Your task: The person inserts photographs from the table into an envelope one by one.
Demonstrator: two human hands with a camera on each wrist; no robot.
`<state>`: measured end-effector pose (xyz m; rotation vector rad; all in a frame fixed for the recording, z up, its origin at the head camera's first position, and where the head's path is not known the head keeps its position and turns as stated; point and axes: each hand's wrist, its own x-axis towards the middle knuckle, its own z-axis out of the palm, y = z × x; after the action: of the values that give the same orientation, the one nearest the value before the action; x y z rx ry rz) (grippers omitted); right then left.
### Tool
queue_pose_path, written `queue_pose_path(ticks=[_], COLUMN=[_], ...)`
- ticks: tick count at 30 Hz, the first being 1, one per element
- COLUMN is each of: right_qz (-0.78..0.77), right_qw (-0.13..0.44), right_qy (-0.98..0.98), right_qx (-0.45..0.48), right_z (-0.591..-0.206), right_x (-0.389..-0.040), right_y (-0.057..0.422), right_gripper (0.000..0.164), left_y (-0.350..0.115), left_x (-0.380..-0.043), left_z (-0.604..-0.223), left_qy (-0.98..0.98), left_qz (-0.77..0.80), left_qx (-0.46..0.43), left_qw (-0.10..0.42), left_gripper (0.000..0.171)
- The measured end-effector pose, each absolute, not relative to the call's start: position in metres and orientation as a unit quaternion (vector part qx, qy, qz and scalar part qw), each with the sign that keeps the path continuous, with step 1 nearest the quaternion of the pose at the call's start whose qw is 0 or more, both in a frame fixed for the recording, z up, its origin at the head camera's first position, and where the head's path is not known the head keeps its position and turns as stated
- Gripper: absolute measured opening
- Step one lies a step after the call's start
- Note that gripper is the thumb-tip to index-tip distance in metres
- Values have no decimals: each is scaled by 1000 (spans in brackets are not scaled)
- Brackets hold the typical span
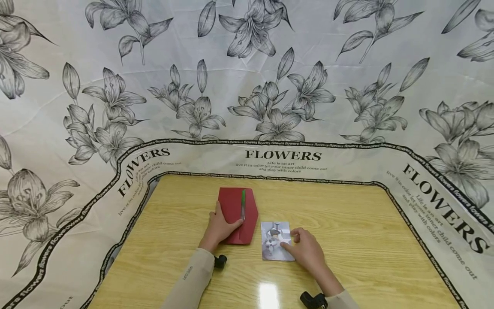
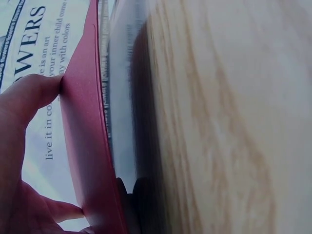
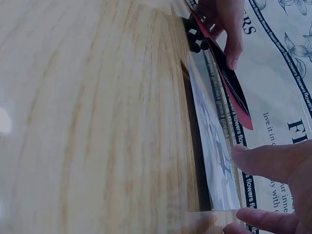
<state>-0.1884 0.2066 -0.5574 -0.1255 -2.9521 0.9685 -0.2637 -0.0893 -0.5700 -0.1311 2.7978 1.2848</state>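
My left hand (image 1: 221, 228) grips a red paper envelope (image 1: 230, 201), thumb across its front near the opening. The envelope's pointed flap (image 1: 251, 214) is unfolded toward the right, and a narrow green and grey strip (image 1: 243, 201) shows along the opening. In the left wrist view, thumb and fingers hold the red envelope (image 2: 85, 126) by its edges above the table. To the right of it, my right hand (image 1: 308, 251) pinches the right edge of a greyish picture card (image 1: 272, 246). From the right wrist, the card (image 3: 210, 146) looks tilted, slightly raised off the table.
Both hands are over a light wood-grain table (image 1: 339, 214). A white cloth (image 1: 285, 128) with printed black flowers and lettering surrounds its back and sides. Black wrist devices (image 1: 221, 262) sit at both cuffs. Glare marks the table's front.
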Motion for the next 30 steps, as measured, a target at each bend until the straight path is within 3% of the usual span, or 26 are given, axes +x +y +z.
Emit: queue_pose_path(ticks=[14,30], right_qz=[246,227], right_qw=[22,16], right_qy=[-969,-973], right_qx=[-22,-26], right_z=[-564,-560], right_x=[-183,-185], right_y=[205,196], right_gripper=[73,70], left_y=[-89,-89], left_x=[-264,-263], left_z=[-571,-569], left_qy=[907,910], left_qz=[417,412], left_qx=[-40,-45], left_qw=[26,27], left_gripper=[122,123])
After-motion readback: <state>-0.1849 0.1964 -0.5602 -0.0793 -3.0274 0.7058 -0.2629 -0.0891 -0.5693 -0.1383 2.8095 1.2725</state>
